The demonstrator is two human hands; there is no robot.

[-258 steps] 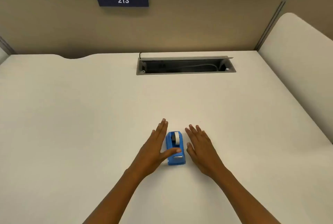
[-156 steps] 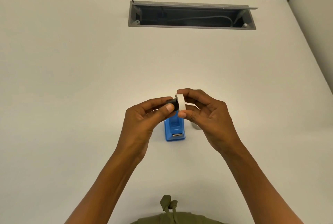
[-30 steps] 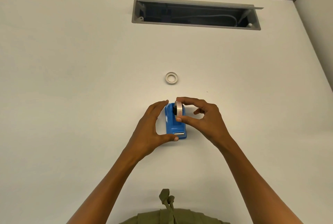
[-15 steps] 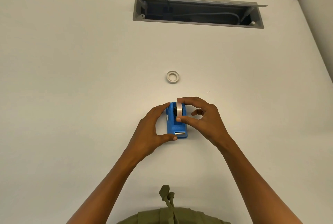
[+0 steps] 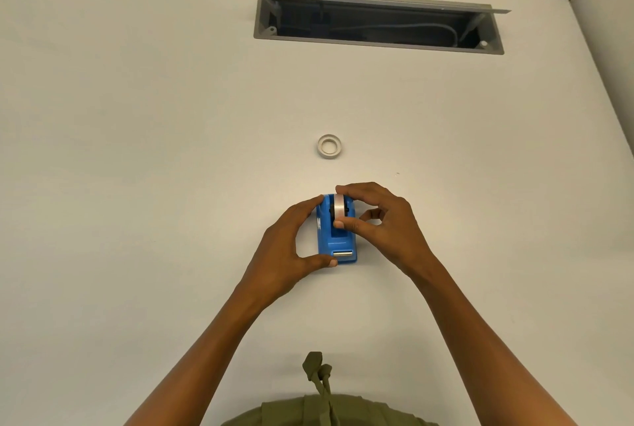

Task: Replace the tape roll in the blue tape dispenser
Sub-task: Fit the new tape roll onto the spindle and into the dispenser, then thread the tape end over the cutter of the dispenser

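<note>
Down near the middle of the white counter [image 5: 137,185] stands the blue tape dispenser [image 5: 338,240], its long axis running away from the person and its metal cutter blade [image 5: 343,253] at the near end. Seated upright on edge in the far half of the dispenser is the tape roll [image 5: 339,207], a narrow pale band flanked by the dark hub on either side.

The right hand [image 5: 384,226] is curled over the roll, pinching it: the forefinger arches across the far top of the roll and the thumb tip presses against its near face, while the other fingers are folded loosely off to the right, clear of the dispenser. The left hand [image 5: 284,250] brackets the dispenser from its left side in a wide C, fingertips touching the far left corner of the blue body and the thumb tip set against the near left corner just beside the blade; the palm itself stands off from the side wall, leaving a gap of bare counter showing between them.

Farther out on the counter, well apart from the hands, a second, emptier ring of tape [image 5: 330,146] lies flat. Beyond it, a grey-framed cable slot [image 5: 377,44] opens in the counter, with cords lying inside. At the bottom edge, olive-green clothing with a knotted drawstring [image 5: 319,374] is visible.
</note>
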